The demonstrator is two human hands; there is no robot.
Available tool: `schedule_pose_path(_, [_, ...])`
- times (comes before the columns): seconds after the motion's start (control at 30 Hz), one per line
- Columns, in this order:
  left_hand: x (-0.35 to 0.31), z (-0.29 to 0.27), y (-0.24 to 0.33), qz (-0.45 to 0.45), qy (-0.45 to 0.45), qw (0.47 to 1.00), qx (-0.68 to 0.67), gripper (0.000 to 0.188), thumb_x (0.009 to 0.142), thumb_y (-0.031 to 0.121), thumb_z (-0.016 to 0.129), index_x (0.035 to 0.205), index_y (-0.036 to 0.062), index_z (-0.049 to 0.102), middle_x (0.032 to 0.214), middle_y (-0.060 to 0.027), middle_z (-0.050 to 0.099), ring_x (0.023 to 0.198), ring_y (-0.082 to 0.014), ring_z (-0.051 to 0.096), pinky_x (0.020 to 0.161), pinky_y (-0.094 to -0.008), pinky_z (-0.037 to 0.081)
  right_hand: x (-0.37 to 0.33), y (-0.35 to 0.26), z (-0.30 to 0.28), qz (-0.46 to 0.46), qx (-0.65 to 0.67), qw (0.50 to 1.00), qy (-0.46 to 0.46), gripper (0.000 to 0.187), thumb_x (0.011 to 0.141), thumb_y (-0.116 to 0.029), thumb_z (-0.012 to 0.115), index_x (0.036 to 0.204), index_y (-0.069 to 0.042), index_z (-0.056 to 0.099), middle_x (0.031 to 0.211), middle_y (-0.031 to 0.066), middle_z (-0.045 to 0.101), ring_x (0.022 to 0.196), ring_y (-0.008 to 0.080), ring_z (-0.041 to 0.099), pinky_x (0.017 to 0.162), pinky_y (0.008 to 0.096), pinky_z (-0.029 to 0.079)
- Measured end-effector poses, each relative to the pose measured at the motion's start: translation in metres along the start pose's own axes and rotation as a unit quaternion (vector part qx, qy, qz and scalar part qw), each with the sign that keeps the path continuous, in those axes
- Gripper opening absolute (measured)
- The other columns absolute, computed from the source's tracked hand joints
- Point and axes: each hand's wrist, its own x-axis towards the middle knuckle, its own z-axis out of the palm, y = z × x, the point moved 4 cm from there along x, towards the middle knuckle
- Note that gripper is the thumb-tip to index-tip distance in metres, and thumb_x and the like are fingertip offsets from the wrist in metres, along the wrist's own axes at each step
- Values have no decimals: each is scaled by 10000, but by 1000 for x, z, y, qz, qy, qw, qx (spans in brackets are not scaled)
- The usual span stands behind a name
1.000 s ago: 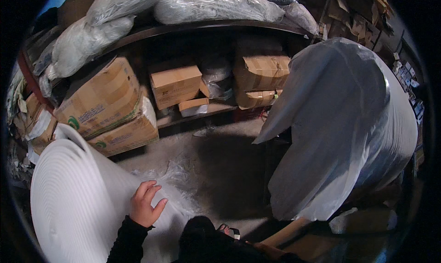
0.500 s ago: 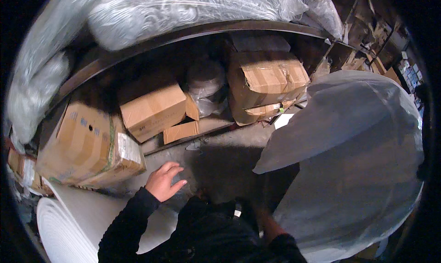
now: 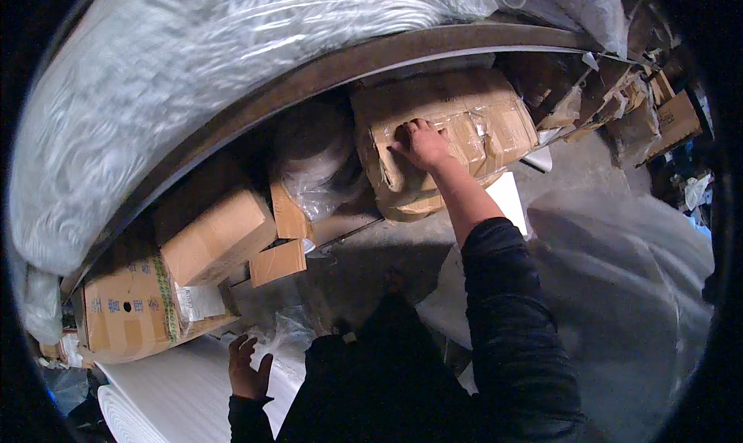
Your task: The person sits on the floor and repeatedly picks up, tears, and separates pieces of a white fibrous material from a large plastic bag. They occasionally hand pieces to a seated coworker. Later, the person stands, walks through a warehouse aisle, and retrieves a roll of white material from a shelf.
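Observation:
My right hand [image 3: 422, 142] lies with its fingers spread on a worn, taped cardboard box [image 3: 484, 110] under the shelf. It rests on the box's top near the left part and does not appear to grip anything. My left hand [image 3: 249, 369] hangs low at my left side, fingers apart and holding nothing. Behind it lies a roll of white foam sheet [image 3: 166, 389], with crumpled clear plastic film [image 3: 288, 331] close by.
A shelf beam [image 3: 325, 65] curves overhead, bearing plastic-wrapped bundles [image 3: 255, 48]. Below it stand a closed box [image 3: 220, 238], a larger printed carton [image 3: 128, 311] and a plastic-wrapped round stack [image 3: 313, 152]. A big translucent plastic sheet [image 3: 619, 288] fills the right.
My right arm has come up from beside my body and its hand has landed on the taped box. My left hand has dropped lower. The view has shifted right.

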Motion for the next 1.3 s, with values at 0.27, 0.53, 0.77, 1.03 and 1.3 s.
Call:
schedule_pose_path(0.27, [34,7,14,21,-14,999,27,474,740,90,763,1181,39,594,1267,-147,534,1005,-304,598,852,-385,513,27,-3,-42,-88,9,995,-55,764,704,-729,643,1094,-72,660,1041,186,667,1036,362,618,902,505,459])
schedule_pose_path(0.53, [83,30,17,103,-55,993,-22,433,763,145,754,1147,14,604,1209,-178,568,1074,-345,589,881,-395,506,-138,12,-68,48,209,960,-178,731,683,-509,816,1146,27,637,1008,212,691,1005,369,646,894,417,486])
schedule_pose_path(0.77, [125,48,63,227,-88,970,-23,407,783,190,739,1113,-17,618,1194,-185,569,1075,-359,590,912,-406,488,-134,49,-10,194,181,958,-106,571,860,-433,684,1256,-40,565,1032,223,680,975,386,658,860,452,501])
schedule_pose_path(1.03, [102,57,78,212,-84,974,-14,419,783,177,745,1133,-12,613,1179,-188,573,1041,-360,601,889,-409,502,-35,20,-11,193,52,958,-207,602,844,-533,632,1184,-38,598,1118,191,671,1067,356,633,965,550,423])
schedule_pose_path(1.3, [155,75,179,291,-32,954,-63,434,846,187,695,1222,0,584,1219,-163,576,1112,-347,578,962,-399,463,-81,33,-3,110,503,850,107,597,841,-188,707,1336,-13,423,1173,199,603,1069,302,617,951,433,461])
